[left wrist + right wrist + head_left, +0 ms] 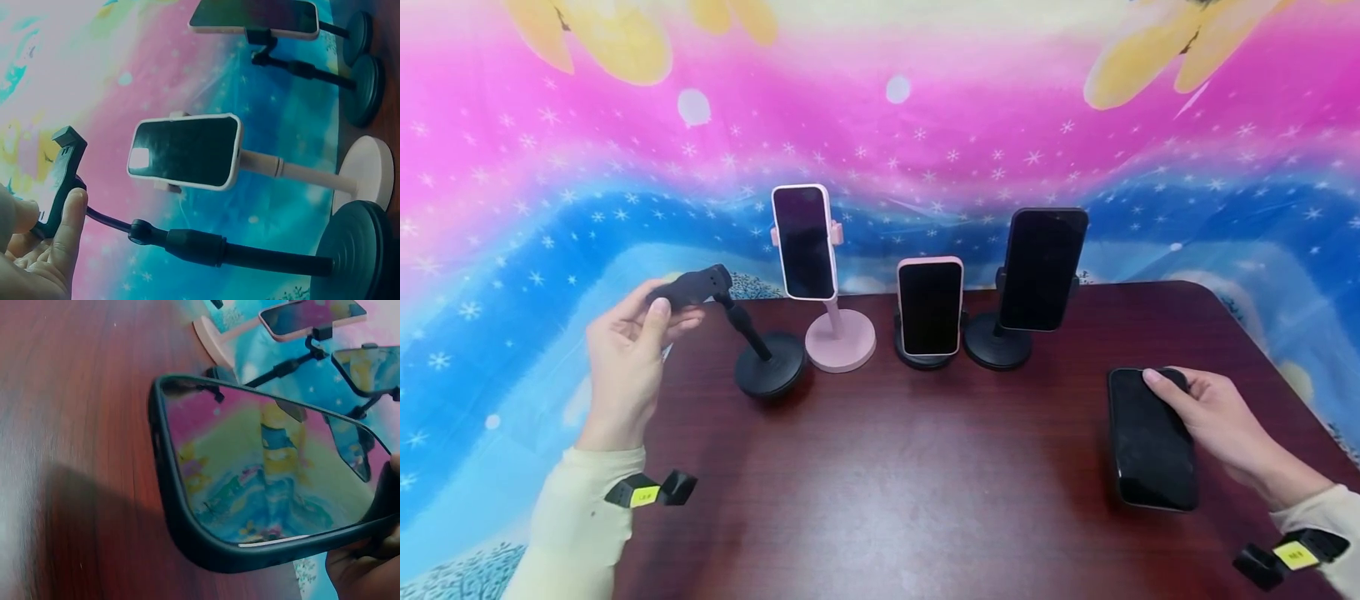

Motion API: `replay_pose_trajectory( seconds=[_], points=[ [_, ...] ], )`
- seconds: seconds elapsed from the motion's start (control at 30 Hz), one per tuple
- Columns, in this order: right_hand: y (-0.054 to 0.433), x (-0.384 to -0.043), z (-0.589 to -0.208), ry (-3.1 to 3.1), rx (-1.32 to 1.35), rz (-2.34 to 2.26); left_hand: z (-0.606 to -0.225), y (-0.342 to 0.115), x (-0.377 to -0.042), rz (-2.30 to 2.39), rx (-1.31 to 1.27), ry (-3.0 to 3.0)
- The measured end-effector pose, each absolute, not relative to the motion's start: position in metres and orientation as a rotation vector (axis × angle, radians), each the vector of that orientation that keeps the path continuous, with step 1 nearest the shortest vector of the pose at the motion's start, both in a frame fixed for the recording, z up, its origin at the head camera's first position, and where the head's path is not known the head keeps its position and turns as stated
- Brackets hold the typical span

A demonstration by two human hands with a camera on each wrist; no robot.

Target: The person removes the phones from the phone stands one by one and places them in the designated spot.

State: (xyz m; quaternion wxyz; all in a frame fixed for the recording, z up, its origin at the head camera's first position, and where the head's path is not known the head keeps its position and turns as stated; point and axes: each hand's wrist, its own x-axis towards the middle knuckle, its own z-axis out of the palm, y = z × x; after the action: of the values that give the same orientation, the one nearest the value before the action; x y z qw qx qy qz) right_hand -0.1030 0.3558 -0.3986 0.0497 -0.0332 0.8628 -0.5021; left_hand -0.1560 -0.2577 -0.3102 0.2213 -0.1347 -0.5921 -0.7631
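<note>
Backing 4 stands [769, 367] on brown table [895, 483]: snowflake-patterned cloth [850, 125].

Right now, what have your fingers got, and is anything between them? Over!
Left fingers: pinching empty clamp. Right fingers: gripping phone, off any stand. Between: three filled stands. Over.
</note>
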Motion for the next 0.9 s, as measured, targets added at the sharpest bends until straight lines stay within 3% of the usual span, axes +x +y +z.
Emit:
replay_pose_trajectory(
  seconds=[0.37,0.9],
  points=[
    [0.375,-0.104,-0.405,2.567,-0.119,-1.442,-0.313,-0.266,-0.172,-2.066,-0.224,-1.697],
    [0.403,-0.103,-0.413,2.519,-0.019,-1.245,-0.321,-0.279,-0.196,-2.092,-0.203,-1.694]
  ],
)
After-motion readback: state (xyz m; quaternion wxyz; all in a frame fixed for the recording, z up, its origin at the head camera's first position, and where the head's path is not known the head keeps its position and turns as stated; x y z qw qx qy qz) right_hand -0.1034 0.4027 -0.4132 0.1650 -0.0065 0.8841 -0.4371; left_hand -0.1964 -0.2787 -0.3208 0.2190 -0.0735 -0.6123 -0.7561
